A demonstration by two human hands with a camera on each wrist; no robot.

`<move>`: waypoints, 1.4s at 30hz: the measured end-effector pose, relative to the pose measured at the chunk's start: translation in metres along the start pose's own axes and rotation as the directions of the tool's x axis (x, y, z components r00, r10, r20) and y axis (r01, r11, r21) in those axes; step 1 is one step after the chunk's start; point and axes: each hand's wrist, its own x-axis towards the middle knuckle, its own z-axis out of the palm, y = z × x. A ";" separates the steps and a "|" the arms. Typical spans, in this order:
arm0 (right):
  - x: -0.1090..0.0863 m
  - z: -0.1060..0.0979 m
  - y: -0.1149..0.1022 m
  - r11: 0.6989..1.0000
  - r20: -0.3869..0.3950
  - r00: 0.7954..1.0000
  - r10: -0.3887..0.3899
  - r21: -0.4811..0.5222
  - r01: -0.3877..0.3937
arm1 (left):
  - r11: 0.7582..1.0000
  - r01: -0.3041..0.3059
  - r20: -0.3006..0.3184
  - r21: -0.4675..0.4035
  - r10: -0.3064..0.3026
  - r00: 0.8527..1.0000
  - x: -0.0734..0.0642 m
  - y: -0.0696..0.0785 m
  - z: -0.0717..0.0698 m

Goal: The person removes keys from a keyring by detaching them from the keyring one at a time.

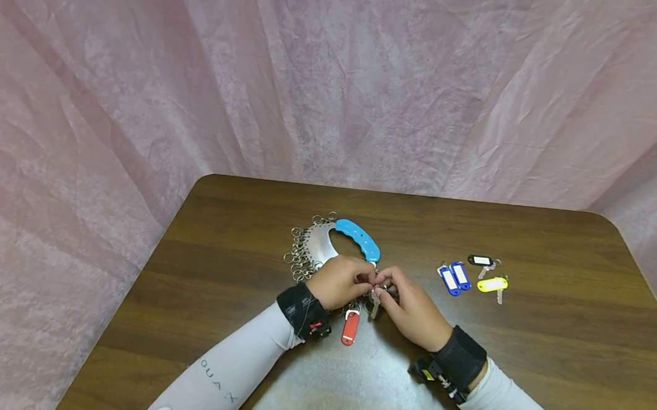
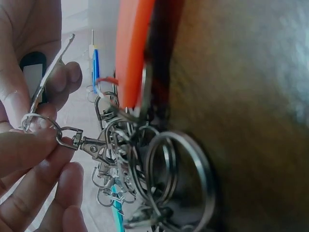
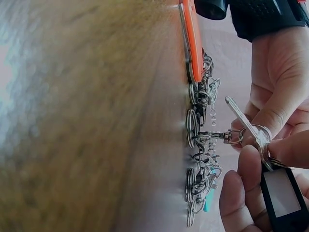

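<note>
A curved metal key holder with a blue handle lies on the table, its edge strung with several rings and swivel clasps. My left hand pinches a split ring joined to one of these clasps. Close against it, my right hand grips a black key tag and its silver key at that ring. Fingers partly cover where key and ring meet, so I cannot tell whether the key is threaded on. A red key tag hangs from the holder beside my left hand.
On the table to the right lie two blue tags, another black tag with a key, and a yellow tag with a key. A pink curtain hangs behind the table's far edge.
</note>
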 end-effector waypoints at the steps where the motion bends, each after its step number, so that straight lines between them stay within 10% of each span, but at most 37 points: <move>1: 0.000 0.000 0.000 1.000 -0.001 1.000 0.004 0.002 -0.004 | 1.000 -0.007 0.000 -0.001 0.007 1.000 0.000 0.000 0.000; 13: -0.001 0.001 0.002 0.999 0.003 0.999 0.039 0.006 -0.039 | 0.999 -0.042 0.024 0.013 0.042 0.999 -0.002 0.001 -0.001; 30: -0.001 0.002 0.001 0.998 -0.006 0.999 -0.054 -0.037 0.054 | 0.979 0.159 0.051 -0.128 -0.154 0.987 0.001 -0.003 0.005; 42: 0.001 0.000 -0.002 1.000 -0.017 1.000 -0.005 -0.026 0.005 | 0.987 0.132 0.013 -0.096 -0.131 0.991 0.000 -0.001 0.001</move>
